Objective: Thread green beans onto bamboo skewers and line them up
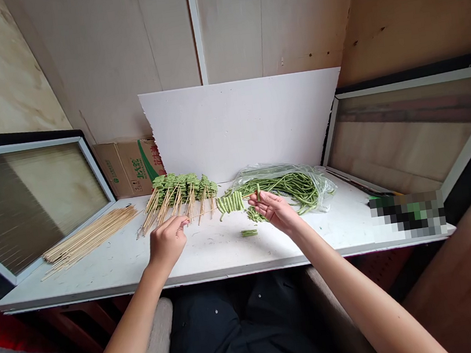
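Skewer (206, 212): while the left hand (168, 241) pinched one end, it ran roughly level rightward through a row (230, 202) of bean pieces, its far end toward the right hand (279, 210).
Piece (258, 192): clamped about upright in the right fingers, just right of the skewer's far end, its long axis across the skewer's; the right hand was nearer. Whether the two touched could not be told.
Left fingers: together on the skewer.
Bench (211, 256): loose pieces (255, 214) lay near the right hand.
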A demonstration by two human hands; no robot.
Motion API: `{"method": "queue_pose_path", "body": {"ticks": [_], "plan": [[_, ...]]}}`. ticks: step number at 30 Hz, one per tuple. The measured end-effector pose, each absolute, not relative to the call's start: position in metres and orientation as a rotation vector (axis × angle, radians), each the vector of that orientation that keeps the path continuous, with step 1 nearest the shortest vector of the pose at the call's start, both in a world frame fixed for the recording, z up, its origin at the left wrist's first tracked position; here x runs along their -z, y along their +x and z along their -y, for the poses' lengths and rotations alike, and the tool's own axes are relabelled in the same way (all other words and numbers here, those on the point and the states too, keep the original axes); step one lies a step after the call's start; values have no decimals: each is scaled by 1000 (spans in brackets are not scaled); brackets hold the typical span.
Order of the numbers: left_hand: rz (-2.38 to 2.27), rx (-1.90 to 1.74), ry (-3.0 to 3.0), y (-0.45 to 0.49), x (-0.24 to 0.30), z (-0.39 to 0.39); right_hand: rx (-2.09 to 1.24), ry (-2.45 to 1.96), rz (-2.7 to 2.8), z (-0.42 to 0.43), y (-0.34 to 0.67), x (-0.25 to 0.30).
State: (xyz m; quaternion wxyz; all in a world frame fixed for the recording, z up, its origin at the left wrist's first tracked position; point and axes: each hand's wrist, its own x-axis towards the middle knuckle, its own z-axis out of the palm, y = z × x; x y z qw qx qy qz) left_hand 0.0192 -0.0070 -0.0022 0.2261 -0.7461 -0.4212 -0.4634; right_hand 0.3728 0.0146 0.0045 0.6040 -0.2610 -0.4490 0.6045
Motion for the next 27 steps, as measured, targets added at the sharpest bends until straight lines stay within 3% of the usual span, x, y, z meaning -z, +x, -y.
{"method": "queue_pose_path", "body": {"ticks": [27], "plan": [[1187, 1254, -2090, 21, 3, 7, -1440, -597, 987, -8, 364, -10]]}}
